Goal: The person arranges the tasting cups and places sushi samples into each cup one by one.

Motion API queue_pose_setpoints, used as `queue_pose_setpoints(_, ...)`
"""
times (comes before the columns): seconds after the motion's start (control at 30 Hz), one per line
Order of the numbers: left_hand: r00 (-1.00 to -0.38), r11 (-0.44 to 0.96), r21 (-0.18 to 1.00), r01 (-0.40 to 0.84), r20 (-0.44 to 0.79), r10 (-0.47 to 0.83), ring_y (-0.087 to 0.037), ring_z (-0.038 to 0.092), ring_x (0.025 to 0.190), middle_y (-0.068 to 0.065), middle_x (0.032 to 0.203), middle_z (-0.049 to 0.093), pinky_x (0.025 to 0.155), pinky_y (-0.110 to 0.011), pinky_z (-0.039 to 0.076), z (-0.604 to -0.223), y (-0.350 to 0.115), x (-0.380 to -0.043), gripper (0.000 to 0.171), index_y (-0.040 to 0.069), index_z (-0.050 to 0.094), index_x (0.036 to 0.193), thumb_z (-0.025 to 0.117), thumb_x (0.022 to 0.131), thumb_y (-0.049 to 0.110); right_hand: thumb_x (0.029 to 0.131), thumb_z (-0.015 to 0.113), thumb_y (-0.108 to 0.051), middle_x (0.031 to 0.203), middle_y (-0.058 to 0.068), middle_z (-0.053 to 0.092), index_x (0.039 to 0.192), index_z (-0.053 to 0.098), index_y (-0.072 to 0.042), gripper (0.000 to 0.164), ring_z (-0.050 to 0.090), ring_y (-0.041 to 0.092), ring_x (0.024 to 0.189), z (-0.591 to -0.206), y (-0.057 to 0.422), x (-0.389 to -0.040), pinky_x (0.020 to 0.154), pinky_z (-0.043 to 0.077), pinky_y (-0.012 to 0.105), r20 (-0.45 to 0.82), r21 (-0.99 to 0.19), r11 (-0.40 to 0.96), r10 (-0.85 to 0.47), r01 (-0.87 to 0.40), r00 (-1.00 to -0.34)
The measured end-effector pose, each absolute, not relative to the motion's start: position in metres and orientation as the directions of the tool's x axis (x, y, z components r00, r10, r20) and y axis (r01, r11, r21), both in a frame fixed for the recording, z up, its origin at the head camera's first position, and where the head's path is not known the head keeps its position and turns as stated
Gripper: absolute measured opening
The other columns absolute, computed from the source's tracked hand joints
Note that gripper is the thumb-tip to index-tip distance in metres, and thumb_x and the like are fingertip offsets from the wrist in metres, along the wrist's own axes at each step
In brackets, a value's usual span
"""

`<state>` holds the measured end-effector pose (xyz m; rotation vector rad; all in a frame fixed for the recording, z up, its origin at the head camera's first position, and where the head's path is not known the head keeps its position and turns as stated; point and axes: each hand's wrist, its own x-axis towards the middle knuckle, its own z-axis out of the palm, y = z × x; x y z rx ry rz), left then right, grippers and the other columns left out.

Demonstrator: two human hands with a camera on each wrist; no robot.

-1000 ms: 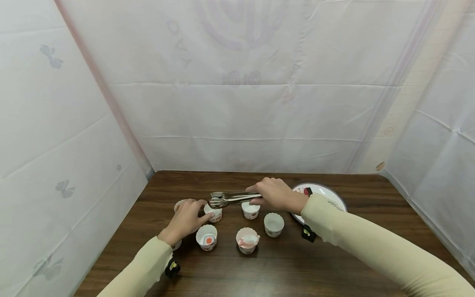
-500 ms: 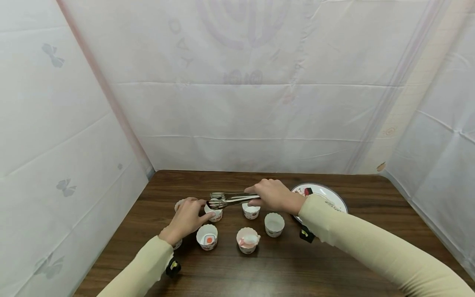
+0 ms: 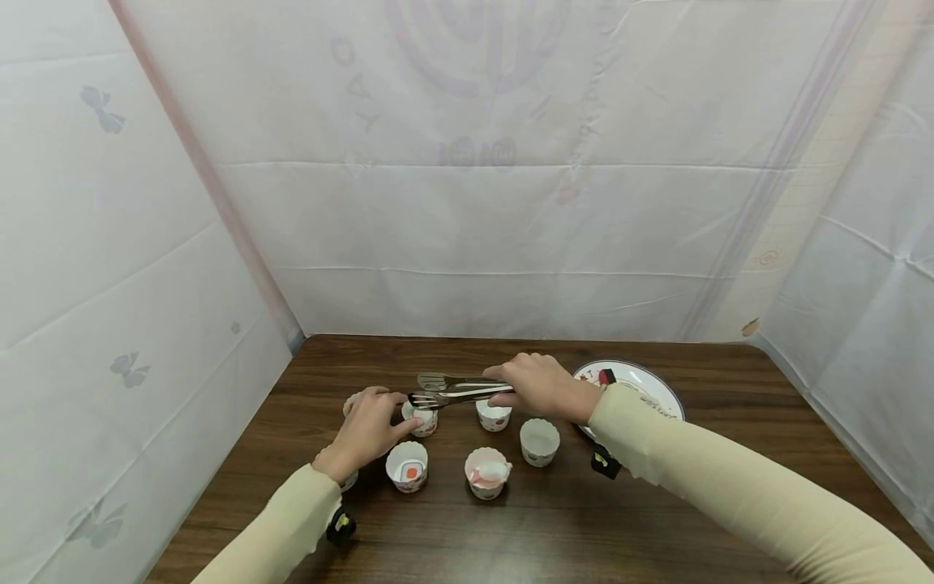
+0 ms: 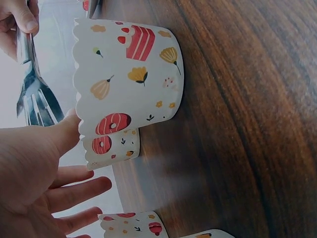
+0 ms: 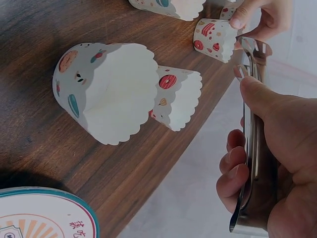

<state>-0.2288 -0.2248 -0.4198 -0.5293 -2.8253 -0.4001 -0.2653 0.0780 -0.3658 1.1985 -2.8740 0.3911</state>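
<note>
My right hand (image 3: pixel 536 383) grips a pair of metal tongs (image 3: pixel 467 392), whose slotted tips are apart over a white paper cake cup (image 3: pixel 423 422) printed with sweets. My left hand (image 3: pixel 368 430) holds that cup at its rim between thumb and fingers; in the right wrist view, the left thumb (image 5: pixel 239 19) lies against the same cup (image 5: pixel 214 38). Nearer to me, one cup (image 3: pixel 406 478) contains a small white and orange-red piece. Another cup (image 3: pixel 486 484) bears a pink and white candy-shaped piece. What the held cup contains is hard to make out.
A white cup (image 3: pixel 493 415) stands below the tongs, and another cup (image 3: pixel 539 443) stands to its right. A dark-rimmed plate (image 3: pixel 660 388) with a red and black piece (image 3: pixel 606 376) lies partly behind the right sleeve. The left hand partly hides two more cups.
The tips of the tongs have spread a little further apart above the cup. Both hands stay nearly in place, and the other cups have not moved.
</note>
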Motion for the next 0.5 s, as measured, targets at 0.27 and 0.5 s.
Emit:
queue_pose_setpoints(0.27, -0.901, 0.893, 0.21, 0.397, 0.272, 0.337, -0.047, 0.061, 0.116, -0.01, 0.082, 0.075, 0.082, -0.063, 0.053, -0.421, -0.225, -0.23, 0.042, 0.001, 0.077, 0.113, 0.081, 0.09, 0.036, 0.099, 0.071, -0.036, 0.119, 0.008, 0.074, 0.137, 0.067, -0.01, 0.047, 0.073, 0.022, 0.083, -0.368, 0.084, -0.265, 0.06, 0.056, 0.036, 0.097, -0.226, 0.683, -0.694, -0.695, -0.714)
queue_pose_setpoints(0.5, -0.92, 0.905, 0.216, 0.367, 0.226, 0.32, -0.046, 0.058, 0.122, -0.013, 0.097, 0.077, 0.089, -0.064, 0.051, -0.42, -0.226, -0.233, 0.043, 0.001, 0.076, 0.117, 0.079, 0.092, 0.036, 0.099, 0.071, -0.035, 0.121, 0.007, 0.074, 0.136, 0.067, -0.012, 0.044, 0.074, 0.025, 0.092, -0.364, 0.091, -0.266, 0.065, 0.058, 0.041, 0.105, -0.204, 0.699, -0.681, -0.686, -0.725)
